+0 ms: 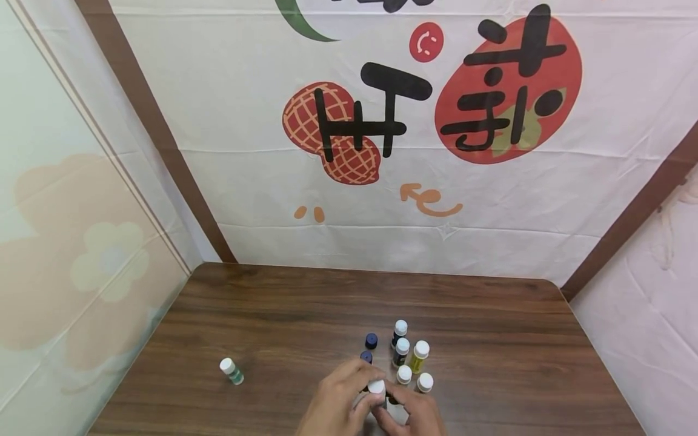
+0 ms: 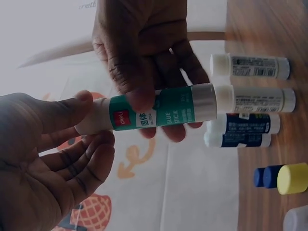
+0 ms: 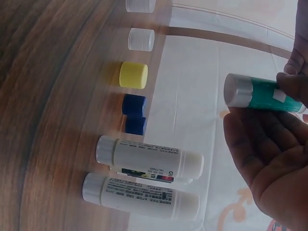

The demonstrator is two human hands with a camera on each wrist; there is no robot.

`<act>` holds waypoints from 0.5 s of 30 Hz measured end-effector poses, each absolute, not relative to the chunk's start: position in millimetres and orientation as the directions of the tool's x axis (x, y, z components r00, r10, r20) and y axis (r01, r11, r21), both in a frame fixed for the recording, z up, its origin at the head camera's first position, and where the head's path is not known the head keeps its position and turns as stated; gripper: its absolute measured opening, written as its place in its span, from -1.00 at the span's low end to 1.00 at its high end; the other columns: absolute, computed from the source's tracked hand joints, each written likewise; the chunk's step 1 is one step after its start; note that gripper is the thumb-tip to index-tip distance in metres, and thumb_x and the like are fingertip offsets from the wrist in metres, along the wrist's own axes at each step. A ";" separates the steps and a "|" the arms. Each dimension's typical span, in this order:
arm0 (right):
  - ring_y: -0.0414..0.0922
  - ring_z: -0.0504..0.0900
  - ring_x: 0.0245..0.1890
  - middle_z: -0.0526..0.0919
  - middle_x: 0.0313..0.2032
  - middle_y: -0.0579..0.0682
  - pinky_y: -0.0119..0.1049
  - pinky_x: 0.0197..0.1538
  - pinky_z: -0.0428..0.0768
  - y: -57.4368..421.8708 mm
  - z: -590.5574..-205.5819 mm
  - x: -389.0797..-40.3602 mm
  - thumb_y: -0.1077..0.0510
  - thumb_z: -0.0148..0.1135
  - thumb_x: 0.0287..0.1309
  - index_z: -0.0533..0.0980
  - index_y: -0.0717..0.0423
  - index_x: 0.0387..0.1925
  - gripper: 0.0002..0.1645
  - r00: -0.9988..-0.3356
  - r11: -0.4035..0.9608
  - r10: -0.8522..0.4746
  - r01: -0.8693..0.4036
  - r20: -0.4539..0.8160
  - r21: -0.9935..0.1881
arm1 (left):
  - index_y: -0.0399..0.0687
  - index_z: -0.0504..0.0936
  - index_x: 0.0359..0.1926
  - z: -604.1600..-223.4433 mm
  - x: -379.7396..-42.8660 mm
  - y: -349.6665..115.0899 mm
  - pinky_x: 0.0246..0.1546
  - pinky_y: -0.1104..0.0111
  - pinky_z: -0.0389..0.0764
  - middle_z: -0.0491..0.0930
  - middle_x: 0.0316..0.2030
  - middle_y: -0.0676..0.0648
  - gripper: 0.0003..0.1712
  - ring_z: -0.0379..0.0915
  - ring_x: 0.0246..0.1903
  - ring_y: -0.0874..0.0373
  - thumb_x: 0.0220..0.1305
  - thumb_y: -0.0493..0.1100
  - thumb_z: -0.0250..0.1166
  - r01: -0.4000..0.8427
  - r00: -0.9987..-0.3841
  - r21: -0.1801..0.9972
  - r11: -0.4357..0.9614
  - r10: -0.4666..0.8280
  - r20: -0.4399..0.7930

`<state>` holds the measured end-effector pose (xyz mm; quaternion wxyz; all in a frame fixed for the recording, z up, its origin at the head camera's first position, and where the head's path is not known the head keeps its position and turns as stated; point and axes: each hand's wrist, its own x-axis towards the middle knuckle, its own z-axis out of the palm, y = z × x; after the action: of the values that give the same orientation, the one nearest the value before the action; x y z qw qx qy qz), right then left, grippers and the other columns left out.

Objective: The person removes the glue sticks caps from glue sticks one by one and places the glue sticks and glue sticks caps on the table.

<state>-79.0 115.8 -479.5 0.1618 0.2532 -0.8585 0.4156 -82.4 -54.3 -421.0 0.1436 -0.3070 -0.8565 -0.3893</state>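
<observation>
Both hands hold one green glue stick [image 2: 173,108] upright at the front of the table. My left hand [image 1: 340,393] pinches its white top end between thumb and fingers, clearest in the left wrist view. My right hand [image 1: 411,412] grips the green body lower down, its thumb [image 2: 137,96] pressed on the label. The grey bottom end [image 3: 238,90] shows in the right wrist view, above the tabletop. Just beyond the right hand stand several white-topped glue sticks, including a yellow-labelled one [image 1: 418,357] and dark-labelled ones [image 1: 400,353].
Two blue caps [image 1: 371,341] stand left of the glue sticks. A yellow cap [image 3: 134,75] and clear whitish caps [image 3: 141,39] appear in the right wrist view. Another green glue stick [image 1: 232,372] stands apart at left. A printed cloth [image 1: 327,242] hangs behind the wooden table [image 1: 294,303].
</observation>
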 end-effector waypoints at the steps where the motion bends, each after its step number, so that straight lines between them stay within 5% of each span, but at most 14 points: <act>1: -0.37 0.58 -0.41 0.67 -0.33 -0.15 -0.57 -0.40 0.49 116.1 -480.0 -78.8 0.10 0.33 -0.05 0.57 0.04 -0.16 -0.66 -0.813 0.519 -0.295 -0.577 0.501 -0.631 | -0.01 0.60 -0.18 -421.6 -82.1 -53.5 -0.35 0.54 0.45 0.48 -0.27 0.15 -0.76 0.39 -0.31 0.37 0.08 -0.15 0.28 0.644 -0.765 0.576 0.504 0.413 0.494; 9: -0.39 0.57 -0.47 0.66 -0.43 -0.19 -0.62 -0.45 0.44 118.6 -483.4 -77.4 0.14 0.36 -0.10 0.59 0.04 -0.22 -0.70 -0.778 0.503 -0.279 -0.618 0.563 -0.604 | -0.03 0.61 -0.21 -423.8 -79.5 -51.9 -0.36 0.57 0.42 0.49 -0.28 0.15 -0.76 0.40 -0.32 0.37 0.03 -0.17 0.30 0.659 -0.752 0.565 0.496 0.418 0.509; 15: -0.47 0.50 -0.51 0.64 -0.47 -0.25 -0.66 -0.51 0.37 119.9 -482.4 -75.2 0.08 0.34 -0.07 0.60 0.03 -0.22 -0.70 -0.815 0.519 -0.291 -0.575 0.502 -0.632 | -0.02 0.61 -0.19 -422.4 -77.5 -53.2 -0.36 0.52 0.45 0.50 -0.26 0.15 -0.78 0.39 -0.30 0.38 0.08 -0.14 0.26 0.603 -0.796 0.609 0.515 0.435 0.421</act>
<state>-75.2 119.9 -482.4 0.1690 0.2533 -0.8550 0.4198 -77.5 -53.2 -422.4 0.1079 -0.3005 -0.8637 -0.3899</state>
